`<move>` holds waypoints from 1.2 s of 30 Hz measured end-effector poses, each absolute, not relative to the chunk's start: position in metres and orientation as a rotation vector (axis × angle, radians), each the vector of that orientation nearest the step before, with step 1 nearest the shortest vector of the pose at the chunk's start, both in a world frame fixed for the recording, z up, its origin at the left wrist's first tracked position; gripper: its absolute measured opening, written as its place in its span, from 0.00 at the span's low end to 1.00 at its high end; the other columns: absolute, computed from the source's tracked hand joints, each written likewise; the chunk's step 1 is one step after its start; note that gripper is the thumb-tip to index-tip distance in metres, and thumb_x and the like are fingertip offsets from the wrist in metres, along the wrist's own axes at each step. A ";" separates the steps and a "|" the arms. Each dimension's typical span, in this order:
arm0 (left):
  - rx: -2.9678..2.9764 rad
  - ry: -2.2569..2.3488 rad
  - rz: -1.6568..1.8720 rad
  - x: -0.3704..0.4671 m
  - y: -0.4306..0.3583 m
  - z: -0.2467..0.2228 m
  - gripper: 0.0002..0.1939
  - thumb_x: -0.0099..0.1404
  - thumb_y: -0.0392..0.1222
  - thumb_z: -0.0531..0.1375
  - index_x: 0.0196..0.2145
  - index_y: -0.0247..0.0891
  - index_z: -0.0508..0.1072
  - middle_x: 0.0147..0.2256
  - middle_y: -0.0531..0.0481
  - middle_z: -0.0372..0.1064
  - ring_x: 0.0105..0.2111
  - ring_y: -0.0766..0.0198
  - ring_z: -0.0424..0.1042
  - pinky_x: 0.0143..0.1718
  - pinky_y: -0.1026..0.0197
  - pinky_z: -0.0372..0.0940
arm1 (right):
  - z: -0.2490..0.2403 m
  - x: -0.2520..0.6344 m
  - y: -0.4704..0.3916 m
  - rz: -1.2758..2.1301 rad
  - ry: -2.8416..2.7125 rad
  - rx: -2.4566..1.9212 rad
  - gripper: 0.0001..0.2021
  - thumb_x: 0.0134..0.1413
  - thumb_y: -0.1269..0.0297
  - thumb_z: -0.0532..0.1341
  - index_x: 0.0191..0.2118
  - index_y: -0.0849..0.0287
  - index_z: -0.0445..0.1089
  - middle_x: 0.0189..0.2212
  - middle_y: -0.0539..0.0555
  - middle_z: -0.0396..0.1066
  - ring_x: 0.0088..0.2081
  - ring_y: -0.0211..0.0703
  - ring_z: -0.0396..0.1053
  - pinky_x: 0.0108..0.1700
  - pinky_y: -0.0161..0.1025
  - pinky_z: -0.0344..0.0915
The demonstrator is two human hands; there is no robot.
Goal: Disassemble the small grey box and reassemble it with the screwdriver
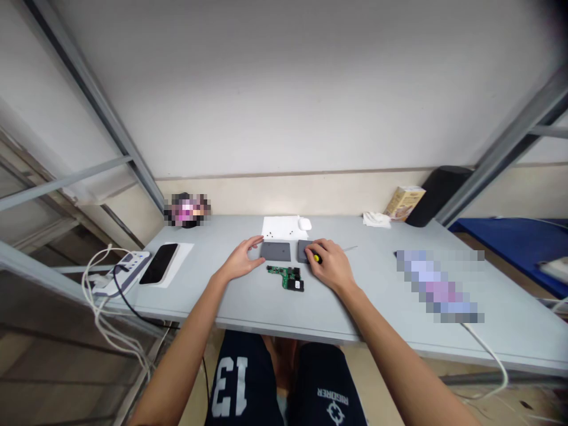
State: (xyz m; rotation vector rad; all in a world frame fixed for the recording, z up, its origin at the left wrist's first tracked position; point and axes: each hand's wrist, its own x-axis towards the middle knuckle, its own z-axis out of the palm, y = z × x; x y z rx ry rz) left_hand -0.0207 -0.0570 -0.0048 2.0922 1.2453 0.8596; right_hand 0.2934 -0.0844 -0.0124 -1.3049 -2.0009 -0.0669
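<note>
- Left hand (244, 258): thumb and fingers spread apart, not clasped. It sits at the left end of a dark grey panel (276, 251), fingertips by the far corner, thumb by the near one; whether it presses on the panel cannot be told.
- Right hand (331, 263): closed around a screwdriver (316, 258) with a black-and-yellow handle. The thin shaft pokes out beyond the hand to the right, so the tip faces away from the panel.
- Fingers of the right hand overlap a second grey piece (302, 251), hiding its right part; contact unclear.
- Key relation: the panel lies flat between the hands, long axis running left to right across the person. Left hand clearly nearer; the second piece stands between panel and right hand, a narrow gap separating the two pieces.
- Green circuit board (284, 276): on the person's side of the panel, apart from it, between the hands. One strip runs sideways, a dark block toward the person.
- Beyond the panel: white paper (277, 226) with tiny dark screws (269, 235) in two groups; white rounded case (305, 224) at its right edge.
- Farther out on the grey table (239, 310): phone (160, 263) and power strip (124, 272) left; crumpled tissue (377, 220), yellow box (404, 203) and black cylinder (439, 195) right.
</note>
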 end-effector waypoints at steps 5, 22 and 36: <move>2.114 1.281 0.845 -0.020 -0.059 -0.001 0.35 0.62 0.45 0.67 0.66 0.41 0.67 0.62 0.39 0.69 0.56 0.51 0.73 0.63 0.45 0.66 | -0.012 0.292 -0.086 -0.060 -1.979 -1.318 0.14 0.71 0.60 0.54 0.41 0.55 0.77 0.41 0.59 0.76 0.42 0.52 0.70 0.47 0.48 0.64; 2.119 1.344 0.826 -0.022 -0.056 -0.004 0.33 0.63 0.47 0.68 0.64 0.42 0.70 0.57 0.40 0.72 0.56 0.51 0.73 0.63 0.45 0.66 | -0.013 0.293 -0.087 -0.096 -1.937 -1.322 0.10 0.64 0.69 0.56 0.38 0.56 0.75 0.38 0.59 0.75 0.40 0.51 0.69 0.46 0.47 0.64; 2.118 1.326 0.811 -0.021 -0.059 0.001 0.29 0.64 0.49 0.67 0.62 0.44 0.74 0.56 0.41 0.73 0.54 0.50 0.74 0.62 0.45 0.67 | -0.011 0.293 -0.088 -0.109 -1.965 -1.372 0.12 0.66 0.66 0.56 0.45 0.56 0.77 0.44 0.60 0.74 0.43 0.53 0.70 0.48 0.49 0.64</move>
